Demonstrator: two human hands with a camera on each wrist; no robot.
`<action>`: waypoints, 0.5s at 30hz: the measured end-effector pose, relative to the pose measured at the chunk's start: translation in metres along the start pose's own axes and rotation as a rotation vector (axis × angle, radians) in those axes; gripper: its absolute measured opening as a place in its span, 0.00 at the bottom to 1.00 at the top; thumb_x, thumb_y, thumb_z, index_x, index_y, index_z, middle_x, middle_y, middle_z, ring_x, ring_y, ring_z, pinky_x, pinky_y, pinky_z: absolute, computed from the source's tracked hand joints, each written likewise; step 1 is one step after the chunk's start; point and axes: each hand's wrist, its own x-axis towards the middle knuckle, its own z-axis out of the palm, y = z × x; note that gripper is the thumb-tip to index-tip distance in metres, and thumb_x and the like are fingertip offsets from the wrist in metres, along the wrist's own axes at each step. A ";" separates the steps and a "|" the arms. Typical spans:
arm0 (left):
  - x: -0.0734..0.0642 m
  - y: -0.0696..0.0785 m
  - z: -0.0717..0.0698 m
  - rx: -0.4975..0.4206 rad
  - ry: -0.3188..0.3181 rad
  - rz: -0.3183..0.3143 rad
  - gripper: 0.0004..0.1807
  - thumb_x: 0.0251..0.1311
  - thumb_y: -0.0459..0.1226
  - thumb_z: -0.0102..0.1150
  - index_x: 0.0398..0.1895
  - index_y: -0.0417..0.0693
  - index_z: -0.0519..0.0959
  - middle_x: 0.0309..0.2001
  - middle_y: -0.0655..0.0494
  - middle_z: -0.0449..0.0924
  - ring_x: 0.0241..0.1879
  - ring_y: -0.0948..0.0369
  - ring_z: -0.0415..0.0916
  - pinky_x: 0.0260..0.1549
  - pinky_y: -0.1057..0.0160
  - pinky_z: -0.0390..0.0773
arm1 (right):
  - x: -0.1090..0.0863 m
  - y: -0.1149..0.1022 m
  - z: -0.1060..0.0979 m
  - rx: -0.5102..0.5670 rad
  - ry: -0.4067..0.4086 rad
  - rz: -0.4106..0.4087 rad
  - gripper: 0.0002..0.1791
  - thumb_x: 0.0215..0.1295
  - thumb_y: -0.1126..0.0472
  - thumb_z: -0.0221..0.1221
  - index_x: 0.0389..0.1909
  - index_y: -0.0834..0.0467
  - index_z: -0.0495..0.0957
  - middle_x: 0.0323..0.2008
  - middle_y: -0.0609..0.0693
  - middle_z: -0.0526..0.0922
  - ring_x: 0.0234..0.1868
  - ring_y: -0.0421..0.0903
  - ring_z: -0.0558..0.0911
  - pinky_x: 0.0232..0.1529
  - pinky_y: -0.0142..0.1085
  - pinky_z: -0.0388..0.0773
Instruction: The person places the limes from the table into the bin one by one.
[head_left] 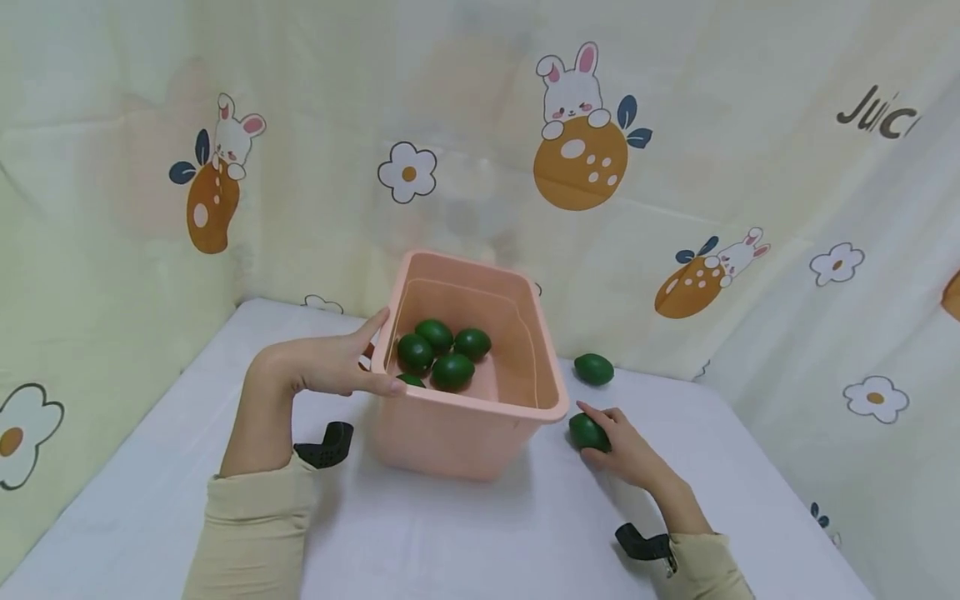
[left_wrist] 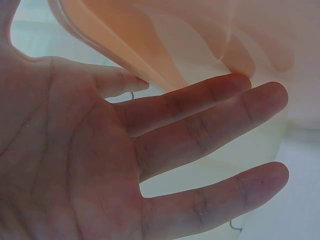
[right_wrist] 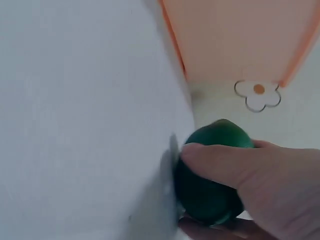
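Observation:
A pink plastic bin (head_left: 457, 433) stands on the table with several green limes (head_left: 452, 372) lying inside it, toward its left side. My left hand (head_left: 333, 362) is at the bin's left side, thumb at the near rim corner. In the left wrist view its fingers (left_wrist: 200, 127) are straight and spread along the outer wall. To the right of the bin, my right hand (head_left: 626, 446) grips another lime (right_wrist: 207, 187) between thumb and fingers, low over the tabletop. One more lime (head_left: 593, 369) lies behind that hand, near the far table edge.
The table has a white cloth (head_left: 450, 542). A pale curtain (head_left: 465, 100) printed with rabbits and flowers hangs right behind the far edge and along both sides. Black wrist mounts (head_left: 326, 446) sit at both sleeves.

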 end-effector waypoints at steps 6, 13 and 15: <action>0.003 0.003 -0.001 -0.001 -0.005 -0.003 0.65 0.47 0.59 0.66 0.73 0.69 0.24 0.59 0.48 0.61 0.64 0.53 0.59 0.52 0.47 0.75 | 0.007 0.011 -0.007 0.054 0.200 0.013 0.38 0.61 0.56 0.63 0.69 0.58 0.59 0.54 0.68 0.70 0.53 0.62 0.74 0.50 0.59 0.73; 0.001 0.000 -0.002 0.017 0.001 -0.025 0.64 0.48 0.59 0.66 0.73 0.70 0.23 0.59 0.48 0.63 0.62 0.53 0.63 0.54 0.49 0.73 | 0.016 -0.027 -0.042 0.356 0.363 0.050 0.41 0.62 0.49 0.61 0.70 0.52 0.50 0.60 0.69 0.67 0.57 0.66 0.74 0.51 0.57 0.74; 0.000 -0.001 -0.002 0.012 -0.001 -0.020 0.64 0.49 0.58 0.66 0.73 0.71 0.23 0.59 0.48 0.63 0.61 0.53 0.64 0.54 0.48 0.73 | 0.017 -0.046 -0.055 0.463 0.409 0.048 0.40 0.62 0.48 0.61 0.70 0.47 0.50 0.61 0.65 0.67 0.59 0.64 0.74 0.53 0.56 0.74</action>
